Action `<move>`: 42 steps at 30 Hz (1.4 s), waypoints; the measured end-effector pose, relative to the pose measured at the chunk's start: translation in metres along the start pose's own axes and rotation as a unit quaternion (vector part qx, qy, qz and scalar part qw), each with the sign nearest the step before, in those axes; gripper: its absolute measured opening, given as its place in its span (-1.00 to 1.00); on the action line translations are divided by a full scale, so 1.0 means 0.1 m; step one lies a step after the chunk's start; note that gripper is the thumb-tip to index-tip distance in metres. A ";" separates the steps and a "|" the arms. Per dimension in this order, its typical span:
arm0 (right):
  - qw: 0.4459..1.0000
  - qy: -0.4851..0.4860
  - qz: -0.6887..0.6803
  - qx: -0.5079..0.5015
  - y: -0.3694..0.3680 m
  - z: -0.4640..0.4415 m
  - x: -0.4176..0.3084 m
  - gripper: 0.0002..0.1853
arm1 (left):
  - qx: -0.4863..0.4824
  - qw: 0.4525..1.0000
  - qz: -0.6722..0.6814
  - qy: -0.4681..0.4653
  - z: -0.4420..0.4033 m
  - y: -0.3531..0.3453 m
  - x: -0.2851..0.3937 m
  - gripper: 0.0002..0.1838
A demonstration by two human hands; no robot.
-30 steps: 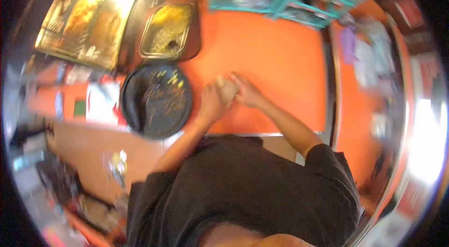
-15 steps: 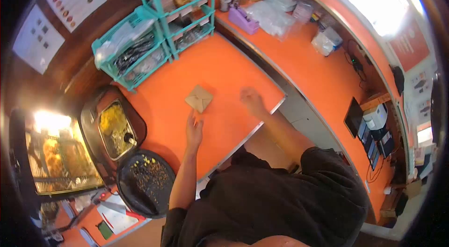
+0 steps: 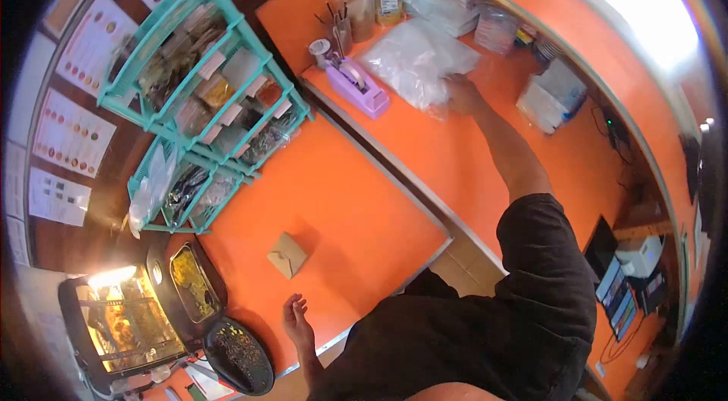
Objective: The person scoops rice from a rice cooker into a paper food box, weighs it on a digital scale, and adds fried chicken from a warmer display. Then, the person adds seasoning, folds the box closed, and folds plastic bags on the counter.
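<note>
My right hand reaches over the back counter to the right edge of a pile of clear plastic bags. Its fingers meet the plastic there, but blur hides whether they grip it. My left hand hangs near the front edge of the orange table, loosely curled with fingers apart and nothing in it. Just beyond it a small folded brown paper packet sits on the table, touched by neither hand.
Teal basket racks with bagged goods stand at the table's back left. A purple tape dispenser is beside the bags. At left are a metal food tray, a black round pan and a lit glass display case.
My right hand has moved from above the table to the plastic bags on the back counter. My left hand has drawn back from the paper packet. The view has turned and shifted.
</note>
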State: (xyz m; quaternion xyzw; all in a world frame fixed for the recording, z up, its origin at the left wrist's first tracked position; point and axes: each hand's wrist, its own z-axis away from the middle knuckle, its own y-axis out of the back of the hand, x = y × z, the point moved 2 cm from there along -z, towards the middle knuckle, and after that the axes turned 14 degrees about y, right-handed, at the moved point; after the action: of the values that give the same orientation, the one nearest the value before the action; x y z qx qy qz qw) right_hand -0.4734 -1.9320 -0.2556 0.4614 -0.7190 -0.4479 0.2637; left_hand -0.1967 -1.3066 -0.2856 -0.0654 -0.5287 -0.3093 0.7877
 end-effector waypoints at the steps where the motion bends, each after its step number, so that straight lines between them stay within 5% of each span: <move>1: 1.000 0.004 -0.012 -0.018 -0.09 -0.07 0.11 -0.69 | -0.006 0.999 -0.024 -0.025 0.00 -0.18 0.14 -0.71; 5: 0.989 -0.012 -0.069 -0.130 -0.51 -0.26 0.57 -0.76 | -0.049 0.985 -0.121 -0.114 -0.07 -0.95 0.82 -0.73; 8: 0.956 -0.116 -0.206 -0.176 -0.24 -0.47 0.69 -0.80 | -0.102 0.971 -0.141 -0.162 -0.22 -1.61 1.30 -0.77; 10: 0.965 0.006 -0.159 -0.209 -0.08 -0.54 0.68 -0.81 | -0.150 0.946 -0.175 -0.228 -0.36 -2.12 1.64 -0.79; 14: 0.962 0.063 -0.106 -0.242 -0.16 -0.36 0.59 -0.82 | -0.255 0.880 -0.214 -0.340 -0.35 -3.30 2.30 -0.84; 18: 0.981 -0.014 -0.111 -0.156 -0.23 -0.26 0.63 -0.84 | -0.346 0.776 -0.269 -0.453 -0.22 -4.27 2.53 -0.83; 20: 0.980 -0.054 -0.188 0.040 -0.18 -0.23 0.63 -0.85 | -0.380 0.746 -0.280 -0.470 -0.18 -4.64 2.54 -0.79; 24: 0.969 -0.081 -0.235 -0.021 -0.05 -0.26 0.59 -0.88 | -0.350 0.693 -0.320 -0.542 -0.25 -5.26 2.57 -0.66; 28: 0.973 -0.045 -0.218 0.063 0.33 -0.25 0.74 -0.82 | -0.289 0.687 -0.456 -0.487 -0.37 -5.61 2.64 -0.55; 30: 0.965 -0.018 -0.261 0.028 0.46 -0.30 0.64 -0.83 | -0.237 0.650 -0.481 -0.538 -0.51 -5.71 2.52 -0.39; 32: 0.955 -0.082 -0.276 -0.071 0.45 -0.35 0.53 -0.90 | -0.186 0.654 -0.541 -0.495 -0.64 -5.81 2.40 -0.29; 34: 0.971 -0.041 -0.212 0.105 0.50 -0.35 0.58 -0.89 | -0.133 0.654 -0.594 -0.450 -0.89 -5.83 2.33 -0.19; 38: 0.937 -0.136 -0.228 0.228 0.64 -0.36 0.44 -0.87 | -0.162 0.682 -0.626 -0.341 -1.11 -5.82 2.33 -0.03; 42: 0.962 -0.069 -0.171 0.201 0.96 -0.36 0.32 -0.87 | -0.150 0.702 -0.610 -0.335 -1.19 -5.84 2.36 0.02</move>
State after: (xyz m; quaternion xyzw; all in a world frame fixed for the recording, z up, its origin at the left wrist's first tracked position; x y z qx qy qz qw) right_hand -0.5002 -1.9589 -0.1546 0.5895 -0.7208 -0.3630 0.0347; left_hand -0.3683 -1.9238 -0.2618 0.0549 -0.6291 -0.7549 0.1772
